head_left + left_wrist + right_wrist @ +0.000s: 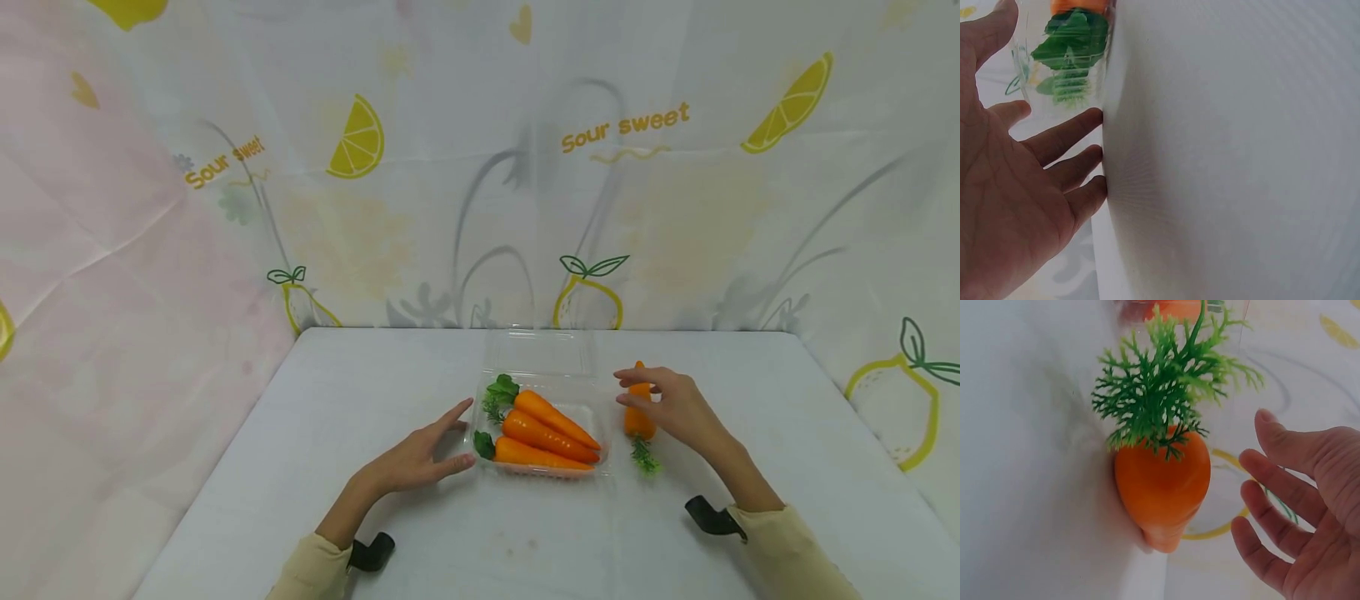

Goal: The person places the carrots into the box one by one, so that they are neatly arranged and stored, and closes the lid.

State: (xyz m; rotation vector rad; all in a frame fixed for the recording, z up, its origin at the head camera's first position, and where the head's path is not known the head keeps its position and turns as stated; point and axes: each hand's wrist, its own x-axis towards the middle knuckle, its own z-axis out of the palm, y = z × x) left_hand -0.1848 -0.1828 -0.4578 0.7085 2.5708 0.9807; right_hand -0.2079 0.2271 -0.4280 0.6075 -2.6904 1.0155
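Observation:
Three orange carrots with green tops lie side by side in a clear plastic box, whose lid is folded back behind it. At the box's left side is my left hand, fingers spread and thumb apart; its fingertips are close to the wall, though contact is unclear. Another carrot with feathery green leaves lies on the table right of the box, tip pointing away. Over that carrot hovers my right hand, its fingers loosely bent, with a gap visible in the right wrist view.
The box and carrots stand on a white-covered table. A printed curtain with lemon drawings rises behind the table and along both sides. Black wrist mounts sit at the cuffs of both light sleeves.

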